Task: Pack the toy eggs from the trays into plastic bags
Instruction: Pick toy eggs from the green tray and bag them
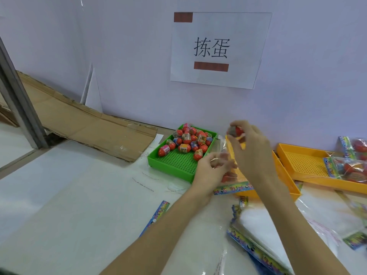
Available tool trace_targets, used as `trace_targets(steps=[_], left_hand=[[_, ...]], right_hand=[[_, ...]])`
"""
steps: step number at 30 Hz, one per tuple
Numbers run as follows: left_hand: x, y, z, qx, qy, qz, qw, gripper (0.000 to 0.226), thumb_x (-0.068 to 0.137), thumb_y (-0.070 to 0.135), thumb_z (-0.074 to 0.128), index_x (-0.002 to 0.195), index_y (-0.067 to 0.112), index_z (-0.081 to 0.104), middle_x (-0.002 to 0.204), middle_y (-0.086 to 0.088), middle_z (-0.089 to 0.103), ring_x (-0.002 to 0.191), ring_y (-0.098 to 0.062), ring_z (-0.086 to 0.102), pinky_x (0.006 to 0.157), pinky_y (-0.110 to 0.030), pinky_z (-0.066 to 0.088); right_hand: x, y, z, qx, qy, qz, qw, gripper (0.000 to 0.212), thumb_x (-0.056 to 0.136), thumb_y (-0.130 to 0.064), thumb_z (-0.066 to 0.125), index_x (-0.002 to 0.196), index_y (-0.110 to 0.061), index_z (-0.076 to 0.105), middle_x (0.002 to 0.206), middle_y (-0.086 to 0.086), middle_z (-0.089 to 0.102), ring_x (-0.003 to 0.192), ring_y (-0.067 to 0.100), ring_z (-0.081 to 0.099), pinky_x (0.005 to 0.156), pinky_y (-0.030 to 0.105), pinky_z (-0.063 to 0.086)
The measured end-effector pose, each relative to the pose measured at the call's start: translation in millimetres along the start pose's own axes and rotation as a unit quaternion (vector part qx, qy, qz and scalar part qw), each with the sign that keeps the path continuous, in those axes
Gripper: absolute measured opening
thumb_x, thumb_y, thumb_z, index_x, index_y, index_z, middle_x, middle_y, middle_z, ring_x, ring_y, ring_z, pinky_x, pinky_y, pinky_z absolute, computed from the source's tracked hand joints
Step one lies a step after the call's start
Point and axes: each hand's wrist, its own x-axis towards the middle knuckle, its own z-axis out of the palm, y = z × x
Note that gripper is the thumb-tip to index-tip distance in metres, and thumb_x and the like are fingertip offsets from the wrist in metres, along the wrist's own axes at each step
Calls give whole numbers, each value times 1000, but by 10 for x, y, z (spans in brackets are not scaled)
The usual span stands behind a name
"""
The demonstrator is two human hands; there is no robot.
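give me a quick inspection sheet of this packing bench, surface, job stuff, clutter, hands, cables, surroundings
surface: white tabletop, with thin loose strips lying in front of the green tray
job's things: green perforated plastic tray with red toy eggs heaped at its far end; two orange perforated plastic trays, the right one holding filled bags; clear plastic bag with colourful header held over the nearer orange tray; stack of empty clear bags at near right
clutter: flattened brown cardboard against the wall
hands: left hand pinches the bag; right hand has its fingers curled round a red egg above it
cables: nothing seen
surroundings: pale wall with white paper sign; grey metal post at left
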Motion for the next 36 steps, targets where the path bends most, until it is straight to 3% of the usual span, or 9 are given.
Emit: trace_targets(steps=[6,11,14,17,21,25,29,32,36], left_hand=[[-58,131,39,143,36,129,981,20,97,10,73,106,25,64,81,5,78,59,-12,71,59,-22,56],[-67,191,-25,202,76,154,964,26,91,24,81,112,17,67,91,-3,77,58,-19,72,55,-34,60],[-83,189,-13,232,71,168,956,30,89,31,83,110,16,67,89,-2,77,63,-25,73,60,-44,62],[-100,215,8,259,42,198,944,25,90,33,82,108,24,68,91,8,76,60,-11,72,62,-33,59],[-132,246,35,283,20,212,935,26,89,38,82,109,29,70,91,13,77,55,-8,71,77,-40,58],[-155,309,20,287,23,219,932,32,87,36,84,115,24,73,92,9,78,64,-6,71,76,-43,60],[-178,333,26,315,30,229,921,39,85,45,83,118,27,73,100,12,77,74,-10,73,83,-57,57],[-165,339,13,301,45,223,926,40,87,39,83,121,22,74,104,8,78,82,-8,73,81,-48,61],[-130,368,-18,305,54,225,924,40,88,35,83,122,19,74,109,10,77,100,-1,71,85,-35,61]], right_hand=[[-162,281,-162,7,-9,27,1000,28,99,-19,68,127,-24,66,105,-5,66,81,11,63,69,19,48],[-182,240,-268,89,-45,-5,995,37,96,-11,70,130,-27,70,113,-9,69,94,8,67,76,16,55],[-196,247,-295,138,-74,15,988,34,99,-12,67,127,-30,72,112,-10,72,94,8,69,74,18,56],[-185,273,-319,145,-80,28,986,27,100,-16,66,123,-28,70,105,-12,74,87,4,70,68,16,54],[-181,319,-342,148,-72,58,985,17,97,-22,71,114,-23,70,98,-12,74,83,5,70,67,20,56],[-171,317,-376,163,-145,65,974,21,101,-17,64,114,-33,69,106,-11,71,88,7,71,72,24,58],[-171,279,-383,171,-146,76,971,16,104,-26,59,112,-34,70,104,-15,70,92,4,68,74,25,58],[-183,250,-408,143,-144,54,978,19,97,-45,63,109,-34,71,97,-20,71,93,-4,66,71,13,52],[-200,249,-415,107,-128,34,985,7,94,-35,72,100,-36,69,91,-21,71,90,-8,65,71,7,49]])
